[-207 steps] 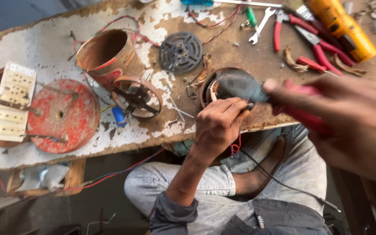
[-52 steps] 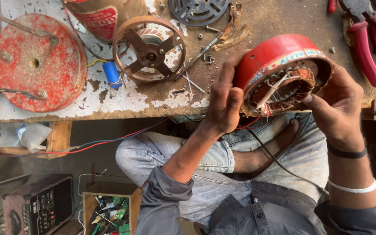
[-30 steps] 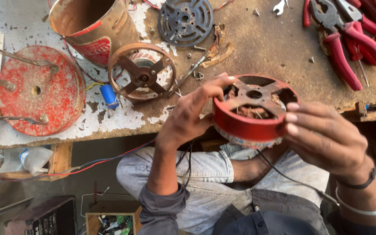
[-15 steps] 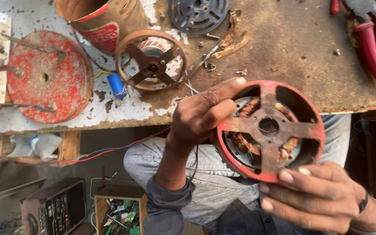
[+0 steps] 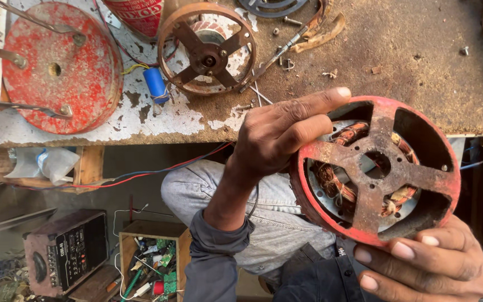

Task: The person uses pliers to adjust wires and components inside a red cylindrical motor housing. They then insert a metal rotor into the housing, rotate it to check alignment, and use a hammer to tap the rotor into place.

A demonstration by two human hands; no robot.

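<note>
Your left hand (image 5: 278,134) and right hand (image 5: 431,263) grip the red motor (image 5: 374,170) (copper windings showing) past the surface's (image 5: 398,61) near edge, fingers curled round its rim.

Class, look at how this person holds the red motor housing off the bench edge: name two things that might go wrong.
1. The red motor housing hangs past the workbench edge, held only by the left hand and right hand; it may drop.
2. The copper windings lie exposed through the spokes; fingers might nick them.
</note>
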